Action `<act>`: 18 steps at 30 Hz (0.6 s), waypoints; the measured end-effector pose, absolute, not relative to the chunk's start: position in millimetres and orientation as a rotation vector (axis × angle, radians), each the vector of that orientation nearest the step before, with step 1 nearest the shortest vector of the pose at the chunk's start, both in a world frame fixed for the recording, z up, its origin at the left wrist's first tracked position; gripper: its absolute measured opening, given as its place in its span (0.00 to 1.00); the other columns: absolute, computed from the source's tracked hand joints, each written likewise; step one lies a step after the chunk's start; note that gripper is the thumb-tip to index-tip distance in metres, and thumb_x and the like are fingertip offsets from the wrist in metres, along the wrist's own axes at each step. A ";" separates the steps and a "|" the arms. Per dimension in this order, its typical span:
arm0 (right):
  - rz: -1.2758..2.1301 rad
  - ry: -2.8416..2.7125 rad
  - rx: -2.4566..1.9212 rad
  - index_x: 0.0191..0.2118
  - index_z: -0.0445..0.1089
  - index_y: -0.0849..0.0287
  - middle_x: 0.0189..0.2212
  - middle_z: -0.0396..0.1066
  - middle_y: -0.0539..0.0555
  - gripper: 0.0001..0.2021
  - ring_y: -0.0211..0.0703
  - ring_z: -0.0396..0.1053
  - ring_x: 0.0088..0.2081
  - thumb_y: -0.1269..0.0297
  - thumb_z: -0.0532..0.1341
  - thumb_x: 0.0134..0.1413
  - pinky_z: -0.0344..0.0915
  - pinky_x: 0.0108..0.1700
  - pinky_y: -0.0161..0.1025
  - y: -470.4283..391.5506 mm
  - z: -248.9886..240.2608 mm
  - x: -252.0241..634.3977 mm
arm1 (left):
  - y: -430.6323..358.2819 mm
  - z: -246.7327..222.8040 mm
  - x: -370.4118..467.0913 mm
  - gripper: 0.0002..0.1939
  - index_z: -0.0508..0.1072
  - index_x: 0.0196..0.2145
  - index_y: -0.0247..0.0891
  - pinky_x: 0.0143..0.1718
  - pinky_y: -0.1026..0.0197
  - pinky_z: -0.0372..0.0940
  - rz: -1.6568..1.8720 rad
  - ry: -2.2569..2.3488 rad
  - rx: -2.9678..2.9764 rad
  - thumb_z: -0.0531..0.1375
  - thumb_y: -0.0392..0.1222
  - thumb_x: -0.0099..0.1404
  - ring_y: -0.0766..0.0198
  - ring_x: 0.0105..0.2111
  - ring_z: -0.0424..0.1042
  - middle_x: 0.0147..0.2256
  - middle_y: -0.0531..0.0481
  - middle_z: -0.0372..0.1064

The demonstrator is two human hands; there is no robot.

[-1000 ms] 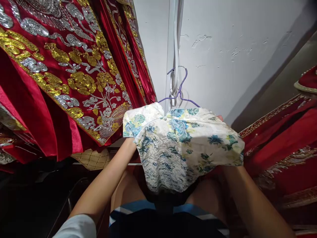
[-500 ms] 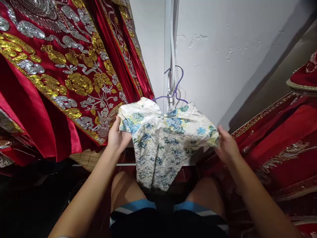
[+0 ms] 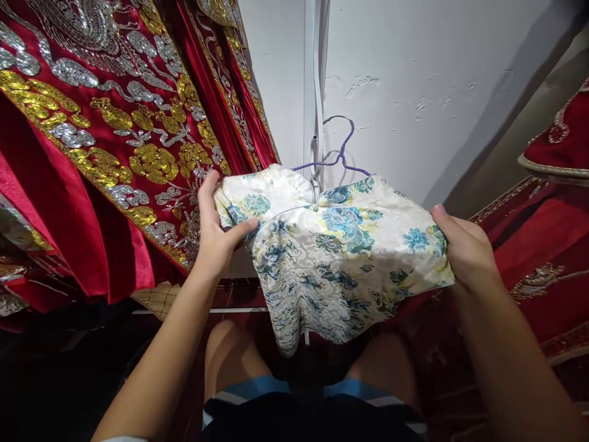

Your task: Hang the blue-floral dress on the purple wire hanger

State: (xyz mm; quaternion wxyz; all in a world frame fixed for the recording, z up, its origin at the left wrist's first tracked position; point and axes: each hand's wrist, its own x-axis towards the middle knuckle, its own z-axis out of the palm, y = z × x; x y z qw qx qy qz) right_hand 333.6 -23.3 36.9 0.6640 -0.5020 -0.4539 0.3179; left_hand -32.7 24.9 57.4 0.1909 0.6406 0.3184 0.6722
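Observation:
A cream garment with blue, green and yellow flowers hangs on a purple hanger, whose hook rises above the collar. At its left sleeve end, my left hand grips the cloth, thumb on the front and fingers behind the edge. My right hand holds the other sleeve end, thumb along the upper edge, the other fingers mostly hidden. Between the two hands the cloth is spread wide, and its lower part falls in folds above my knees.
Red embroidered cloth with gold and silver motifs hangs at the left. More red beaded garments are at the right. Behind the hanger are a white wall and a pale vertical strip. My legs are below.
The garment and hanger have come closer and shifted right, with the hook away from the pale strip. My right hand has moved right and up, and the sleeves are spread wider.

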 end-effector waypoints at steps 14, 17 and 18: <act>0.443 -0.966 -1.374 0.25 0.70 0.47 0.17 0.63 0.47 0.14 0.44 0.59 0.18 0.45 0.65 0.53 0.53 0.17 0.40 -98.3 25.1 296.6 | 47.5 41.8 -15.3 0.33 0.66 0.57 0.43 0.67 0.34 0.43 1.553 1.328 2.397 0.67 0.38 0.54 0.36 0.66 0.48 0.61 0.39 0.57; 0.400 -1.301 -1.314 0.25 0.67 0.49 0.16 0.60 0.47 0.15 0.42 0.57 0.18 0.48 0.61 0.58 0.52 0.18 0.38 -121.7 17.0 273.8 | 55.4 -2.6 -4.5 0.33 0.63 0.58 0.41 0.61 0.37 0.55 1.473 1.302 2.455 0.67 0.40 0.55 0.42 0.57 0.61 0.54 0.37 0.63; 0.441 -1.433 -1.259 0.26 0.66 0.49 0.16 0.60 0.46 0.15 0.42 0.57 0.17 0.49 0.60 0.60 0.51 0.17 0.38 -127.9 16.5 266.7 | 56.4 -17.4 -0.3 0.34 0.63 0.58 0.40 0.60 0.38 0.56 1.547 1.272 2.404 0.68 0.42 0.55 0.43 0.56 0.61 0.53 0.37 0.63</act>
